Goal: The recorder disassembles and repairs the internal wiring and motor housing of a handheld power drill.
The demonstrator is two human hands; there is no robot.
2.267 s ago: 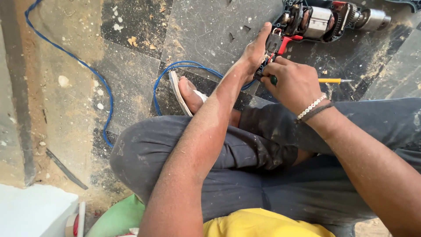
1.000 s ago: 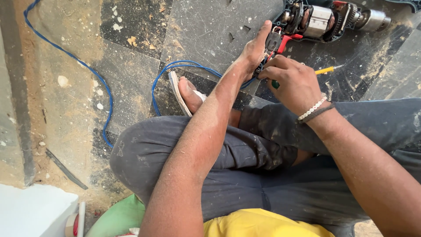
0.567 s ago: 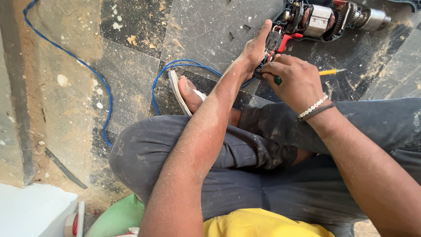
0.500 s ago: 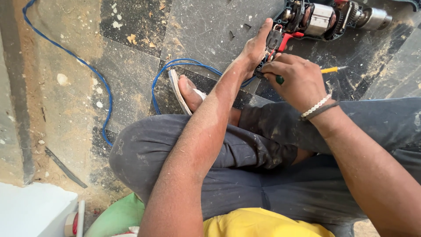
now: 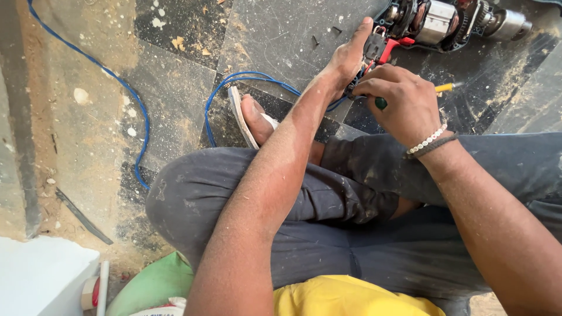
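Left hand (image 5: 350, 58) outstretched, right hand (image 5: 404, 102) curled

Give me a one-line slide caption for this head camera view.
Seated person's left hand steadies an opened power drill on the floor while the right hand holds a yellow screwdriver.

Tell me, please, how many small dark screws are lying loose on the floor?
2: both screws lie on the dark tile left of the left hand; others may be hidden.

An opened electric drill (image 5: 445, 23) lies on the dusty floor, its casing off, motor and metal chuck bared. Its red-and-black switch block (image 5: 380, 48) sits at the near end, beside a screwdriver (image 5: 410, 93) with a green-and-yellow handle.
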